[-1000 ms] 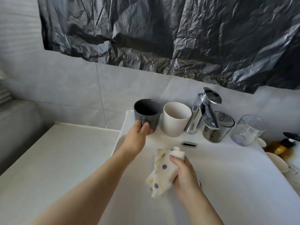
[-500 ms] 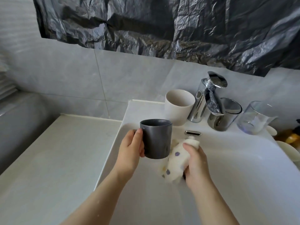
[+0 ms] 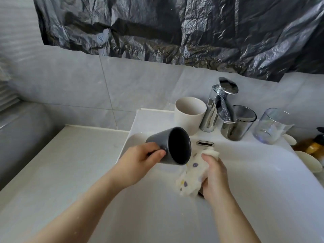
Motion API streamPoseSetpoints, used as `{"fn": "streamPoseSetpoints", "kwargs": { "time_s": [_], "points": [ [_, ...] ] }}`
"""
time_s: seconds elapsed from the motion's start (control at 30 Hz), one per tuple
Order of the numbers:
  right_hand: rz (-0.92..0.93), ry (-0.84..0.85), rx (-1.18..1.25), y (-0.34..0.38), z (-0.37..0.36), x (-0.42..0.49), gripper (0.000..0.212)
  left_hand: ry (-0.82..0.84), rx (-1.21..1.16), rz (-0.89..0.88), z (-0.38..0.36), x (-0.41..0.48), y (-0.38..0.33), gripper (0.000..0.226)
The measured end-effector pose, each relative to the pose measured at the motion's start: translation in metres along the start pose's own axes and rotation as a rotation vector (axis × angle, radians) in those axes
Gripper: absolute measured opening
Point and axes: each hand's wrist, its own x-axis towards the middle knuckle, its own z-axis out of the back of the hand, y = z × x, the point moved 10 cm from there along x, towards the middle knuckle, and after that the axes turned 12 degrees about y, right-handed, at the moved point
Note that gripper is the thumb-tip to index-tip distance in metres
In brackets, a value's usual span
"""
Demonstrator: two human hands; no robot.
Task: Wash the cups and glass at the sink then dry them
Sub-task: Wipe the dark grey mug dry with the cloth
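Crumpled black plastic sheeting (image 3: 192,28) hangs over the grey tiled wall (image 3: 70,81); a pale worktop (image 3: 61,163) lies left, an amber bottle (image 3: 313,147) far right

Grey tiled wall (image 3: 70,81); crumpled black plastic sheet (image 3: 175,28) across its top; pale countertop (image 3: 61,163) at left

Dark grey cup (image 3: 171,146); cream cloth (image 3: 190,174) with purple and yellow dots; off-white cup (image 3: 189,114); chrome tap (image 3: 217,104); black plastic sheet (image 3: 175,27); white sink (image 3: 245,172)

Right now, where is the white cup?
In the head view, the white cup stands on the sink ledge, just left of the tap, behind the grey cup.
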Motion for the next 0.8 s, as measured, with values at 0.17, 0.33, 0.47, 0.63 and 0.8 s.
{"fn": "streamPoseSetpoints", "kwargs": {
  "time_s": [0.17, 0.33, 0.47, 0.63, 0.8],
  "points": [
    [-0.014, 0.041, -0.01, -0.002, -0.005, -0.003, 0.012, 0.001, 0.754, -0.43, -0.008, -0.008, -0.05, 0.028],
    [0.006, 0.063, -0.023, -0.002, -0.008, -0.003, 0.019, -0.075, 1.015, -0.486, -0.006, -0.011, -0.06, 0.032],
    [-0.009, 0.067, -0.022, -0.002, -0.01, -0.005, 0.018, -0.093, 1.046, -0.543, -0.006, -0.014, -0.067, 0.032],
    [-0.024, 0.097, -0.003, -0.002, -0.015, -0.005, 0.016, -0.103, 0.83, -0.435, -0.004, -0.008, -0.062, 0.032],
    [0.071, 0.161, 0.005, 0.009, -0.028, -0.005, 0.016, -0.297, -0.272, 0.163, 0.011, 0.0, 0.0, 0.039]
  ]
}}
